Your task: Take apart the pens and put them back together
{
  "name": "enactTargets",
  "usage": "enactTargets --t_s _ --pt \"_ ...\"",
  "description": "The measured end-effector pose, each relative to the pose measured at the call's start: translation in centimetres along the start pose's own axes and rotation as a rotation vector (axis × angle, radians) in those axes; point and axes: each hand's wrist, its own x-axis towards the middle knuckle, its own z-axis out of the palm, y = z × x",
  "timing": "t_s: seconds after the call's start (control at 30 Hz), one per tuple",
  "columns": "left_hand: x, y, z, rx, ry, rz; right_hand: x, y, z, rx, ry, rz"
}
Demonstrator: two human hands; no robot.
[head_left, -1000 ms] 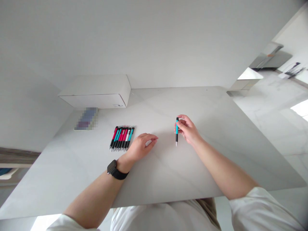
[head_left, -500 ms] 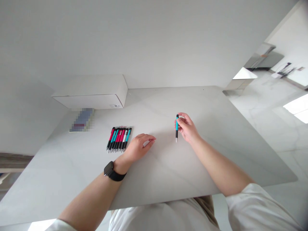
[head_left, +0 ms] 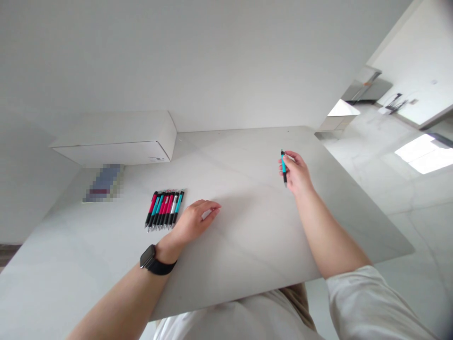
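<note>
A turquoise and black pen is held nearly upright, tip down, between the thumb and fingers of my right hand, toward the right of the table. My left hand rests on the tabletop with its fingers curved and the thumb tip close against the fingertips; nothing shows between them. Just left of it lies a row of several pens, side by side with their tips toward me. Their barrels are red, turquoise and white, with black grips. A black watch is on my left wrist.
A long white box stands against the wall at the back left of the pale table. In front of it lies a blurred-out bluish flat item. The table's right edge drops to a shiny tiled floor.
My right hand has moved right and farther back with the pen. My left hand stays by the row of pens. The whole view has shifted a little.
</note>
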Motion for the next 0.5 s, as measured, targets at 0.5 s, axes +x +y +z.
enactTargets --t_s 0.5 --pt "0.1 -0.3 0.2 0.031 -0.036 0.018 3.4 4.4 -5.6 -1.076 -0.004 -0.138"
